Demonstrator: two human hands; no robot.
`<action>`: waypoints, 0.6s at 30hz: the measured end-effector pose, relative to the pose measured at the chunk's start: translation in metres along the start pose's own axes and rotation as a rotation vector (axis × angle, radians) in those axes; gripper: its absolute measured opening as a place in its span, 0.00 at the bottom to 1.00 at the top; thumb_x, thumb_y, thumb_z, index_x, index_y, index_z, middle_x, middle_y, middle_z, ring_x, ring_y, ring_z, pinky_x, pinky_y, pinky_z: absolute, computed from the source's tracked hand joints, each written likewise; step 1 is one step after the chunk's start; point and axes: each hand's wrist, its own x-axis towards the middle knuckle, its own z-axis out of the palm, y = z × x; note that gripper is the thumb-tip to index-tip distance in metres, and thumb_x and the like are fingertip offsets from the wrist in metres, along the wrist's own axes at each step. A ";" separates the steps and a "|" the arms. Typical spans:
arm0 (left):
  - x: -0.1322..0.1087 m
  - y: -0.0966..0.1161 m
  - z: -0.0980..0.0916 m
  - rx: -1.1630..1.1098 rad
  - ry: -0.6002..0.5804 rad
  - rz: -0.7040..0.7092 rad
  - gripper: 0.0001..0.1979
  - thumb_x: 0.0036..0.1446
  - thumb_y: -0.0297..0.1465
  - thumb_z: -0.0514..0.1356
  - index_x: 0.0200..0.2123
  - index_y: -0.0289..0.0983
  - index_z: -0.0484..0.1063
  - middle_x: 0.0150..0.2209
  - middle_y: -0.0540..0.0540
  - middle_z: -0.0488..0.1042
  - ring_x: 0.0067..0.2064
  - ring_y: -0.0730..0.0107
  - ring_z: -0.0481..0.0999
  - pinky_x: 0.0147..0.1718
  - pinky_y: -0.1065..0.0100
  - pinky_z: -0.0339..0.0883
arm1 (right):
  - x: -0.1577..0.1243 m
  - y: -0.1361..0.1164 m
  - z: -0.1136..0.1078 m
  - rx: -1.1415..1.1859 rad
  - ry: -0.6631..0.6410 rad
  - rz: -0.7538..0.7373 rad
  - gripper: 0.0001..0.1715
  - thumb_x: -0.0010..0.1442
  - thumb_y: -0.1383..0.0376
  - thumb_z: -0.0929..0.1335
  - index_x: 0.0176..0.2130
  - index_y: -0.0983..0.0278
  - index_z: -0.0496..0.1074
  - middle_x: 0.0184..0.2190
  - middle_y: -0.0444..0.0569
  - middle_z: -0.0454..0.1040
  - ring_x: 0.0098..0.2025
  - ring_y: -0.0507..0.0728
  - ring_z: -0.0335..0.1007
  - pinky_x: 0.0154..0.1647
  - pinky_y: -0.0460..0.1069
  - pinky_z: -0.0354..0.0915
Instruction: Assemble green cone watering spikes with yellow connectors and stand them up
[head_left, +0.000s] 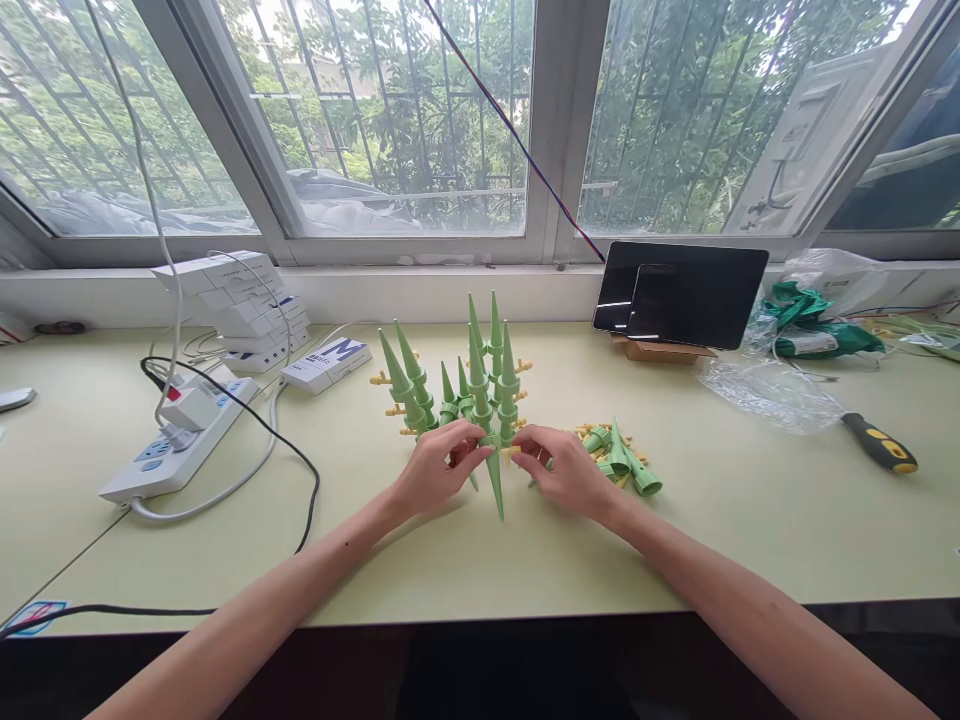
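Between my two hands is a green plastic watering spike (495, 485), its pointed tip aimed down toward me. My left hand (444, 462) is closed around its wider top end. With a pinch of the fingertips, my right hand (562, 465) holds a small yellow valve (510, 452) against the side of the spike; whether it is seated cannot be seen. Just behind my hands stand several green spikes (407, 385) pointing up, many with yellow valves sticking out sideways. Beyond my right hand lies a loose pile of green spike parts (619, 455) and yellow valves.
A white power strip (180, 440) with cables lies at left, near stacked white boxes (240, 305) and a single box (328, 363). Behind on the right, a dark tablet (679, 297) leans on a cardboard stand. Clear plastic wrap (772, 395) and a screwdriver (879, 443) lie farther right.
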 end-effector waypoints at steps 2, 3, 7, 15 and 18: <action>0.000 0.000 0.000 -0.001 0.001 0.005 0.04 0.62 0.32 0.59 0.35 0.37 0.70 0.25 0.52 0.67 0.21 0.79 0.63 0.21 0.74 0.60 | 0.000 0.000 0.000 0.002 -0.006 0.001 0.05 0.65 0.66 0.65 0.38 0.63 0.71 0.29 0.46 0.74 0.30 0.53 0.68 0.33 0.48 0.64; 0.000 0.000 0.000 -0.001 0.001 0.006 0.04 0.62 0.31 0.59 0.35 0.37 0.70 0.25 0.52 0.67 0.21 0.79 0.63 0.21 0.74 0.60 | 0.000 0.000 0.000 -0.005 -0.008 -0.001 0.05 0.65 0.66 0.65 0.37 0.63 0.71 0.29 0.46 0.74 0.30 0.53 0.68 0.33 0.48 0.64; 0.000 0.000 0.000 0.000 -0.007 0.011 0.03 0.62 0.31 0.60 0.36 0.37 0.70 0.25 0.53 0.67 0.21 0.79 0.63 0.21 0.74 0.61 | 0.000 0.001 0.000 -0.060 -0.023 -0.013 0.11 0.67 0.65 0.63 0.33 0.63 0.69 0.26 0.45 0.71 0.27 0.52 0.64 0.32 0.48 0.62; 0.000 0.002 -0.001 -0.008 -0.016 -0.016 0.05 0.62 0.33 0.59 0.35 0.37 0.70 0.25 0.52 0.68 0.21 0.78 0.64 0.21 0.74 0.62 | 0.000 0.001 -0.001 -0.099 -0.030 -0.041 0.14 0.68 0.64 0.62 0.32 0.63 0.71 0.26 0.45 0.71 0.28 0.53 0.64 0.33 0.48 0.62; 0.000 0.001 -0.001 -0.006 -0.020 -0.020 0.05 0.62 0.32 0.59 0.35 0.37 0.70 0.25 0.52 0.68 0.21 0.78 0.64 0.21 0.74 0.62 | 0.000 0.001 0.000 -0.054 -0.021 -0.020 0.07 0.66 0.64 0.64 0.39 0.63 0.72 0.28 0.46 0.73 0.29 0.53 0.66 0.34 0.48 0.64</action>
